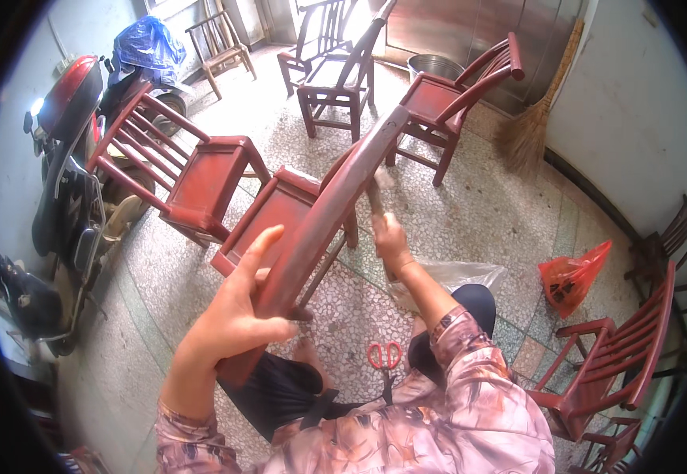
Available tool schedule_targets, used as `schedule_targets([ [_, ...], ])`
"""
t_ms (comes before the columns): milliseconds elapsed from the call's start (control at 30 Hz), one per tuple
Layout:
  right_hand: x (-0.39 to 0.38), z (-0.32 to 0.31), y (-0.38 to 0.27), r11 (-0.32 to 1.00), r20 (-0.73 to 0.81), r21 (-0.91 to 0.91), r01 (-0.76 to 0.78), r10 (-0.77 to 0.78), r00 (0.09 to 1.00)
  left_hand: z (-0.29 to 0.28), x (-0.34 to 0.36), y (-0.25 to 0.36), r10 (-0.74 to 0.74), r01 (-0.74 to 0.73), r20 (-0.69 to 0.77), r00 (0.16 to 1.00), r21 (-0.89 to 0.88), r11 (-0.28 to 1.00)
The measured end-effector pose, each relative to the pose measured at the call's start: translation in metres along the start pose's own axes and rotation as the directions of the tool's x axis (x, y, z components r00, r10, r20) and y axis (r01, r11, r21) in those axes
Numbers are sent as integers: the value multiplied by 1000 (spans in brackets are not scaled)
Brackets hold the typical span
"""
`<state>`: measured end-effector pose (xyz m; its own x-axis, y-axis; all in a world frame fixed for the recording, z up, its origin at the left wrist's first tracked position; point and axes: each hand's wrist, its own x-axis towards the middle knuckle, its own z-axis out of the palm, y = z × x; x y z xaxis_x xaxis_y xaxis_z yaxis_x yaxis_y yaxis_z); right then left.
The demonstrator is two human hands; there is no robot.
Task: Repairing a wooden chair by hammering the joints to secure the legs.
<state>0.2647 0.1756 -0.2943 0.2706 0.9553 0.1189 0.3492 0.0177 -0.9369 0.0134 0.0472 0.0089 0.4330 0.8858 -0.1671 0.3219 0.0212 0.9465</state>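
Observation:
A red wooden chair (272,209) is tilted in front of me, its long rail (343,186) running up through the middle of the view. My left hand (245,308) holds the rail's lower part, index finger and thumb spread along it, other fingers partly hidden. My right hand (391,245), beside the rail, is closed round a slim tool (377,201) whose blurred head I cannot make out. Red-handled scissors (384,355) lie below, between my legs. A clear plastic bag (462,275) lies beyond my right forearm.
Red chairs stand at left (209,178), back (332,99), back right (430,99) and right (596,371). A scooter (67,213) lines the left wall. A straw broom (525,142) leans beside a metal basin (434,65). A red plastic bag (572,280) lies on the floor.

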Motion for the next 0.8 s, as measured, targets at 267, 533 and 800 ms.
schedule_targets([
  [267,8,-94,-47,836,-27,546,-55,84,996,58,100,9,117,-137,-150,982,-129,982],
  [533,-5,-140,-55,611,-83,788,-75,226,971,133,217,22,330,-383,-286,899,-150,912],
  [800,-16,-177,-57,553,-88,831,-64,243,966,157,295,46,208,-321,-461,863,-182,929],
])
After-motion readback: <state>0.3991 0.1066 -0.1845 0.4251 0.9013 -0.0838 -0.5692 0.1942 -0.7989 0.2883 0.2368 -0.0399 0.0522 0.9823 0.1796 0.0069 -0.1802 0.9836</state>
